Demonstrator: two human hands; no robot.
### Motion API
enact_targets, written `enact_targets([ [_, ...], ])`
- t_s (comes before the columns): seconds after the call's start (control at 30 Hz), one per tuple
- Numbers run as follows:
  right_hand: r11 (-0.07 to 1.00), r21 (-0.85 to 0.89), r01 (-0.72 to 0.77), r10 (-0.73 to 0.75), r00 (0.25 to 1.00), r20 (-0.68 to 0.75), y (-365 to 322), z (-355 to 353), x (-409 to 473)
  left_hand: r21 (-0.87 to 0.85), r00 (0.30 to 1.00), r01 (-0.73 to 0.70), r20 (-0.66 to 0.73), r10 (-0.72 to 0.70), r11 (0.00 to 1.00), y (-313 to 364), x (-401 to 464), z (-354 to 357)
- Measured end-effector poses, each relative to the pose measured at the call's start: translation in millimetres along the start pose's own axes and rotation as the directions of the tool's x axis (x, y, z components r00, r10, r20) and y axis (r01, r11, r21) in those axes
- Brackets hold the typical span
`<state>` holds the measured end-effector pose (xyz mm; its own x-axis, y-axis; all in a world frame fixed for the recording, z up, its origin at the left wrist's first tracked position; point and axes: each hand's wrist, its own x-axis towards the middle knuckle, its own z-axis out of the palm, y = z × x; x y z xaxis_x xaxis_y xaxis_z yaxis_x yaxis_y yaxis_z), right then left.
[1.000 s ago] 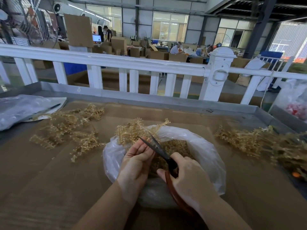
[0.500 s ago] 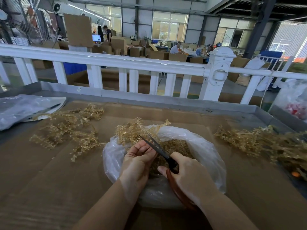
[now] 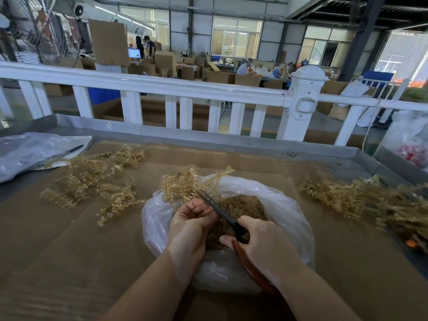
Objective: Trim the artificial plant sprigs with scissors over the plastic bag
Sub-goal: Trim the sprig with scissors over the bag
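A clear plastic bag [image 3: 284, 205] lies open on the cardboard in front of me, with tan cuttings [image 3: 245, 205] heaped inside. My left hand [image 3: 190, 225] grips a tan plant sprig [image 3: 183, 181] that sticks up over the bag's far rim. My right hand [image 3: 264, 244] holds the scissors [image 3: 222, 212] by their red-brown handles. The dark blades point up and left, and their tips lie against the sprig just above my left fingers. Whether the blades are apart is hard to tell.
Loose sprigs [image 3: 97, 179] lie scattered to the left, and a thicker heap of sprigs [image 3: 361, 200] lies at the right. A flat plastic bag with a pen [image 3: 30, 151] sits far left. The metal table rim [image 3: 208, 140] and a white railing [image 3: 162, 86] run behind.
The scissor blades have shifted slightly against the sprig and my right hand has moved a little. The left hand keeps its hold over the bag.
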<state>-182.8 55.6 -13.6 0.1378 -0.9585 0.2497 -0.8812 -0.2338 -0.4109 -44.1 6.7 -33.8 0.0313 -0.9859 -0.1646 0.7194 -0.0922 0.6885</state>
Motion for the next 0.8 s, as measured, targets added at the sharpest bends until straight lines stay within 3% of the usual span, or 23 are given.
enact_targets([
  [0.8, 0.996, -0.079, 0.036, -0.04, 0.998, -0.056, 2, 9, -11, 0.12, 0.998, -0.043, -0.037, 0.048, 0.992, 1, -12, 7],
])
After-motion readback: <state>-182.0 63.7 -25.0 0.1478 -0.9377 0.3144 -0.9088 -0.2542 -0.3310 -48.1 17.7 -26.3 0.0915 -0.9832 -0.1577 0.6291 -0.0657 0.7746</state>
